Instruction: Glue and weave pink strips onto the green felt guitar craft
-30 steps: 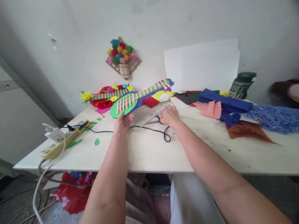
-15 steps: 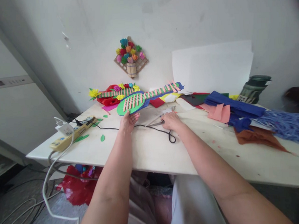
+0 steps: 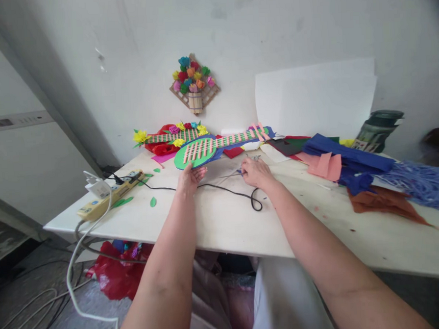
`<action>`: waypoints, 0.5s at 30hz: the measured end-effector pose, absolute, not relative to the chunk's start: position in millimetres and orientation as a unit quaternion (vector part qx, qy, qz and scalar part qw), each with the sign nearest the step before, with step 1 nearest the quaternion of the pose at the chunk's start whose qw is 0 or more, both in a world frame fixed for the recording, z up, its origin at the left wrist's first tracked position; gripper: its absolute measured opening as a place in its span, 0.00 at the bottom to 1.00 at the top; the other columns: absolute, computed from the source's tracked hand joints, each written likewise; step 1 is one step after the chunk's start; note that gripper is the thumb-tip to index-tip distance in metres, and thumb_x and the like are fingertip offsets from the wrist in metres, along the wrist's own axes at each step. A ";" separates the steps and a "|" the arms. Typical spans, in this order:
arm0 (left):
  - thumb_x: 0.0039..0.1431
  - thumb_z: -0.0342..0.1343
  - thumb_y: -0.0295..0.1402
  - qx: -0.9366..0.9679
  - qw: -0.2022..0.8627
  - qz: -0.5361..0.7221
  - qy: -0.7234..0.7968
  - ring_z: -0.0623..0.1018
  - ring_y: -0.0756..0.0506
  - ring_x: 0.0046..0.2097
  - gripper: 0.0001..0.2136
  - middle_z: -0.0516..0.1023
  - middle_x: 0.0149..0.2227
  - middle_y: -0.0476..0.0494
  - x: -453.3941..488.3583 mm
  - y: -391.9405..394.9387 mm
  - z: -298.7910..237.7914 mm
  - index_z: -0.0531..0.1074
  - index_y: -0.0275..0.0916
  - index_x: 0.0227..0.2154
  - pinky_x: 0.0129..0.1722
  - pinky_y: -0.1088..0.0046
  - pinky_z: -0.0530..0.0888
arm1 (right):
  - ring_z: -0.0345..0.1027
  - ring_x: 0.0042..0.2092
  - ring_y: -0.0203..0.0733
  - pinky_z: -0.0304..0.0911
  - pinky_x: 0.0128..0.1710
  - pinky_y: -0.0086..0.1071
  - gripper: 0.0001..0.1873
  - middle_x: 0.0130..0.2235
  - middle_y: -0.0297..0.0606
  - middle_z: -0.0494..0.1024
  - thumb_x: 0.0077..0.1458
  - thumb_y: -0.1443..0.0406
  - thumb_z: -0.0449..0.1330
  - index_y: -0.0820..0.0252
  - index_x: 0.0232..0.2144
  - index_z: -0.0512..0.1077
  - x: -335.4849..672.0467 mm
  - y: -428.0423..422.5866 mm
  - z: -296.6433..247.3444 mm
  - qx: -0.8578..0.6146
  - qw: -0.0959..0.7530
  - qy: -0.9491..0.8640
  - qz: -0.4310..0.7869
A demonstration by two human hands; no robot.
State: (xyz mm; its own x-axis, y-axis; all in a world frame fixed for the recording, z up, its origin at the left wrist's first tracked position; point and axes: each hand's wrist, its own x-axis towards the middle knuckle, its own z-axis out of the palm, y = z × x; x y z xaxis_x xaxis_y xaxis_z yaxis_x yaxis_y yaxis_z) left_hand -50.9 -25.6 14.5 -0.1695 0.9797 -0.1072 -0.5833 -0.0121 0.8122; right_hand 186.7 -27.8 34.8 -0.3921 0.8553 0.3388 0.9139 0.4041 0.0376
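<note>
Two bare forearms reach forward over a white bench [image 3: 222, 223] pushed against a pale grey wall [image 3: 271, 29]. The left grip [image 3: 191, 178] lies loosely open, fingers nearly straight, their tips touching the near rim of a green paper oval [image 3: 200, 152] woven with pink strips; it is not closed around it. The oval's long striped handle runs away to the right, beyond the right grip [image 3: 254, 171]. That grip rests knuckles up on the bench, fingers curled over a thin grey tool [image 3: 230, 175]; whether it has hold of the tool cannot be told.

A black cable [image 3: 239, 193] passes just in front of both grips and loops near the right wrist. Well left of the left grip sit a yellow power strip [image 3: 110, 192] with a white plug [image 3: 95, 188], and small green paper leaves [image 3: 153, 202]. Beyond the left grip lies a second striped craft [image 3: 174, 136] trimmed with paper flowers. Above it a small basket of paper flowers [image 3: 194, 85] hangs on the wall.

Right of the right grip spread blue paper [image 3: 351, 155], pink paper [image 3: 324, 165], brown paper [image 3: 383, 200] and a blue shredded heap [image 3: 422, 183]. A white sheet [image 3: 315, 98] leans on the wall beside a dark green bottle [image 3: 377, 126]. Under the bench, below the left forearm, lie a red bag [image 3: 115, 273] and a white cord [image 3: 72, 275] trailing to the grey floor.
</note>
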 end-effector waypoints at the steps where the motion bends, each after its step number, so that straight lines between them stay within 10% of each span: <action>1: 0.61 0.41 0.34 0.261 0.589 0.661 0.385 0.77 0.49 0.25 0.18 0.76 0.22 0.37 -50.8 -25.5 14.6 0.71 0.25 0.37 0.24 0.79 0.72 | 0.65 0.40 0.42 0.52 0.46 0.37 0.13 0.44 0.39 0.72 0.51 0.67 0.51 0.56 0.35 0.74 188.2 -27.5 35.1 -0.544 0.143 -0.819 -0.112; 15: 0.61 0.40 0.33 0.279 0.585 0.645 0.405 0.75 0.51 0.23 0.18 0.75 0.21 0.38 -50.7 -26.4 15.4 0.71 0.28 0.26 0.23 0.80 0.71 | 0.67 0.41 0.45 0.57 0.37 0.35 0.16 0.39 0.37 0.77 0.52 0.64 0.48 0.52 0.39 0.73 183.3 -30.1 35.7 -0.563 0.156 -0.809 -0.058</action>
